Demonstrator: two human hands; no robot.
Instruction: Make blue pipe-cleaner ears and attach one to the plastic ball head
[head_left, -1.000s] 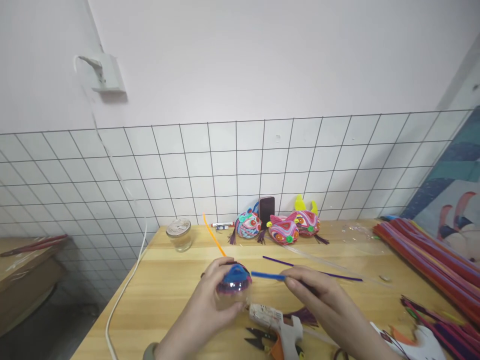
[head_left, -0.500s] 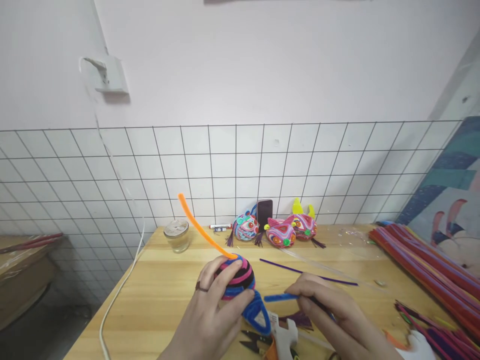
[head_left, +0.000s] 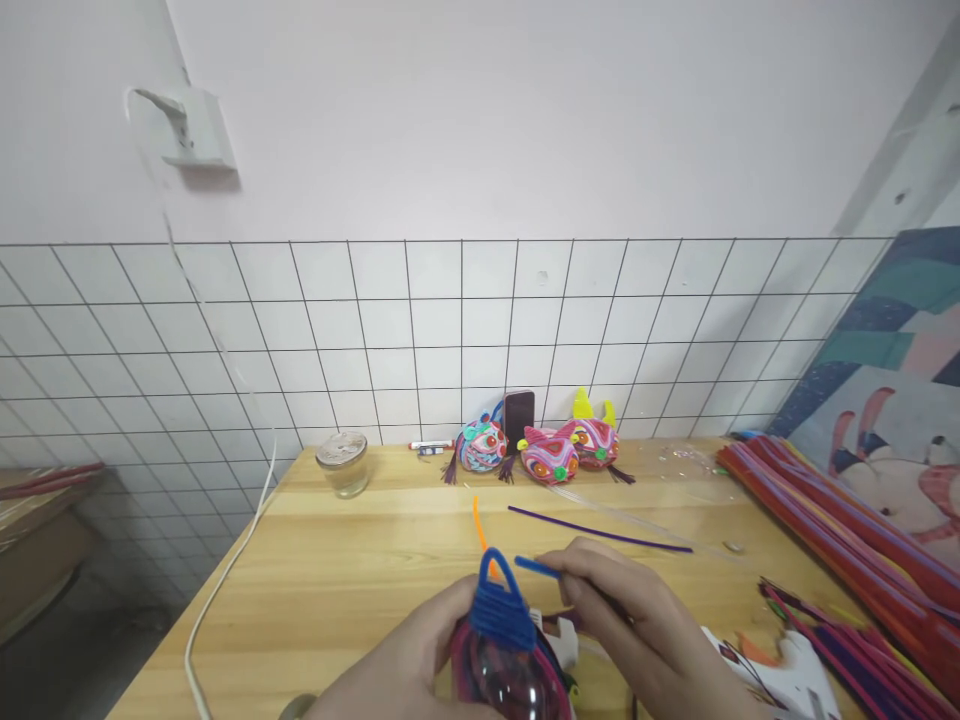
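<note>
We hold a ball [head_left: 504,672] at the near edge of the bench [head_left: 352,570], low in view and partly cut off by the frame. Our left hand [head_left: 409,672] cups its left side, fingers closed around it, clamped on the ball. The ball is clear in the middle, with pink and dark stripes wound along its sides and a blue cap [head_left: 499,608] of wound stems on top, ending in a small loop. An orange stem [head_left: 480,530] rises from behind that loop and curves toward the far edge. Our right hand [head_left: 637,625] sits just right of the ball, thumb and forefinger pinched together on a blue stem [head_left: 536,567] whose free end points left, close to the cap. Beyond our hands a purple stem [head_left: 600,530] lies flat across the middle of the bench. Along the far edge, against the tiled wall [head_left: 420,330], stand three finished figures [head_left: 536,450] with a phone [head_left: 518,418] propped behind them, a pen [head_left: 431,447] to their left, and a jar [head_left: 342,463] nearer the far left corner. A white cord [head_left: 225,580] hangs off the left edge. A long bundle of stems [head_left: 840,520] runs along the right edge, with more loose stems [head_left: 862,650] at the near right corner.
</note>
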